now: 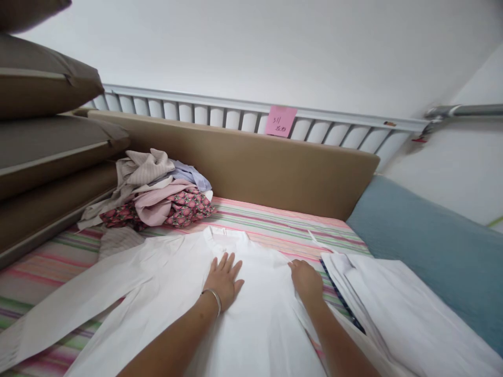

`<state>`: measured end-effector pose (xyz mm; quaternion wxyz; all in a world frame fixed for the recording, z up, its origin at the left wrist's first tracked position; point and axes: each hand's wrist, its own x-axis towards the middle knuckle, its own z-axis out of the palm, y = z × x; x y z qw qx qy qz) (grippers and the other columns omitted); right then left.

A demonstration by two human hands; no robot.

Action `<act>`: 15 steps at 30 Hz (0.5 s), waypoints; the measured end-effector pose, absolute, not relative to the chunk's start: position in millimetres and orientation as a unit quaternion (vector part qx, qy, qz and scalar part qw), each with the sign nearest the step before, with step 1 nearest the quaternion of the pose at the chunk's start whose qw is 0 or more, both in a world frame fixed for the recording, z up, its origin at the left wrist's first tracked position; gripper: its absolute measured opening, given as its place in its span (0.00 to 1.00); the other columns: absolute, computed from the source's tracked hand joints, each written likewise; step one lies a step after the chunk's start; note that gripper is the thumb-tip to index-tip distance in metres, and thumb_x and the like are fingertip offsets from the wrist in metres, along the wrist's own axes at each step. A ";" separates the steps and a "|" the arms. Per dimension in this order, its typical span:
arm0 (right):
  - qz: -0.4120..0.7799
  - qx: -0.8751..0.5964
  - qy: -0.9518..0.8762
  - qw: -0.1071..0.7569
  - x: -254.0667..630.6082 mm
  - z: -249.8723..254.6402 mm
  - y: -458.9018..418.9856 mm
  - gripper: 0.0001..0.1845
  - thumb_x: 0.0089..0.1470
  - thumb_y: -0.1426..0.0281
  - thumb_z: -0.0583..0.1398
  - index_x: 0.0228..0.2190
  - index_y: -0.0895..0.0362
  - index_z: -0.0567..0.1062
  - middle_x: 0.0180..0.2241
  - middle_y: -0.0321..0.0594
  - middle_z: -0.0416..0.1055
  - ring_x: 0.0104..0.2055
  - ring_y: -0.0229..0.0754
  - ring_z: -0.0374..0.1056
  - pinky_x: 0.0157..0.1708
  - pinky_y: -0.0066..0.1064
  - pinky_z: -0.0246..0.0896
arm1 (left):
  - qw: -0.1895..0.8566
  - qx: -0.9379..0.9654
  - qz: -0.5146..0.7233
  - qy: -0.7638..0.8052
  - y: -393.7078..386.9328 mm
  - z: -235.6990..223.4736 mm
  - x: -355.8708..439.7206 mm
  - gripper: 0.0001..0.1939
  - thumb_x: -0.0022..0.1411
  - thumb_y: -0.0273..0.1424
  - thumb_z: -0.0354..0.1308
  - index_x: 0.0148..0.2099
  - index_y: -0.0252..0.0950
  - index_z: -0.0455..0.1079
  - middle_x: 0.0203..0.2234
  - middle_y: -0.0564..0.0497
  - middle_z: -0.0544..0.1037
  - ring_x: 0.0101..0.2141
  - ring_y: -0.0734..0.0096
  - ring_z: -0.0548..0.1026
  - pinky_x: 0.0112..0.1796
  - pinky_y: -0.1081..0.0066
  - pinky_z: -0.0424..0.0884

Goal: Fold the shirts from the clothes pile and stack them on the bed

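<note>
A white long-sleeved shirt (pixel 259 319) lies spread over the striped sheet (pixel 271 212), its collar pointing away from me. One sleeve stretches out to the left. My left hand (pixel 225 280) rests flat on the upper chest of the shirt, fingers spread, a silver bangle on the wrist. At the shirt's right shoulder, my right hand (pixel 307 280) has its fingers closed on the fabric. Part of the right sleeve is hidden under my right forearm.
Folded white garments (pixel 408 298) lie to the right, with dark cloth beneath. A heap of crumpled clothes (pixel 168 193) sits back left beside stacked brown cushions (pixel 51 146). Behind stand a brown padded board (pixel 251 167) and a radiator (pixel 184 112) bearing a pink note (pixel 280 121).
</note>
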<state>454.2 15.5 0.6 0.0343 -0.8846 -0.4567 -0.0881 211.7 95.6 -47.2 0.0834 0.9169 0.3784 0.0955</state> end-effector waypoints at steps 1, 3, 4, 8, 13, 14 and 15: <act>-0.097 -0.887 -0.450 0.040 447.2 0.8 17.2 0.18 0.56 0.70 0.46 0.39 0.59 0.73 0.39 0.48 0.71 0.41 0.46 0.67 0.39 0.37 0.57 | 0.085 0.917 0.095 0.378 95.2 -46.5 211.7 0.28 0.63 0.45 0.35 0.64 0.44 0.48 0.63 0.49 0.45 0.62 0.56 0.41 0.57 0.48 0.41; -0.128 -0.869 -0.471 0.073 419.8 -2.8 20.4 0.20 0.56 0.72 0.45 0.47 0.60 0.69 0.50 0.50 0.65 0.51 0.48 0.61 0.49 0.40 0.53 | 0.090 0.917 0.095 0.377 94.3 -45.5 211.7 0.28 0.63 0.45 0.35 0.64 0.44 0.48 0.63 0.49 0.45 0.62 0.56 0.40 0.57 0.48 0.40; -0.138 -0.846 -0.506 0.096 401.3 -7.0 21.7 0.22 0.57 0.71 0.45 0.50 0.60 0.66 0.54 0.50 0.61 0.55 0.48 0.57 0.53 0.40 0.49 | 0.091 0.917 0.098 0.377 93.9 -45.4 211.6 0.28 0.63 0.45 0.35 0.64 0.44 0.47 0.63 0.49 0.45 0.62 0.56 0.40 0.57 0.48 0.40; -0.072 -0.718 -0.678 0.140 337.6 -35.1 29.3 0.25 0.58 0.64 0.45 0.55 0.58 0.60 0.59 0.43 0.54 0.61 0.43 0.48 0.57 0.37 0.46 | 0.099 0.920 0.097 0.367 94.8 -47.0 211.3 0.29 0.63 0.43 0.37 0.64 0.44 0.45 0.63 0.49 0.43 0.62 0.56 0.38 0.57 0.48 0.39; -0.053 -0.790 -0.604 0.089 356.5 -53.2 50.5 0.31 0.58 0.57 0.42 0.56 0.63 0.58 0.60 0.49 0.51 0.62 0.47 0.45 0.59 0.44 0.41 | 0.121 0.914 0.104 0.373 95.5 -44.7 212.5 0.29 0.63 0.44 0.37 0.64 0.44 0.47 0.63 0.49 0.44 0.62 0.56 0.39 0.57 0.47 0.38; -0.065 -0.800 -0.591 0.082 365.8 -54.1 54.5 0.32 0.58 0.57 0.42 0.56 0.64 0.57 0.60 0.50 0.50 0.63 0.47 0.44 0.59 0.45 0.40 | 0.126 0.913 0.106 0.374 94.2 -43.1 212.8 0.29 0.63 0.45 0.37 0.64 0.44 0.47 0.63 0.48 0.44 0.62 0.56 0.39 0.57 0.47 0.37; -0.076 -0.802 -0.587 0.077 373.5 -55.3 57.9 0.32 0.57 0.56 0.42 0.57 0.64 0.57 0.60 0.49 0.49 0.63 0.47 0.43 0.58 0.45 0.40 | 0.132 0.911 0.104 0.376 92.6 -41.2 213.1 0.29 0.63 0.45 0.37 0.64 0.43 0.48 0.63 0.48 0.44 0.62 0.56 0.39 0.57 0.46 0.37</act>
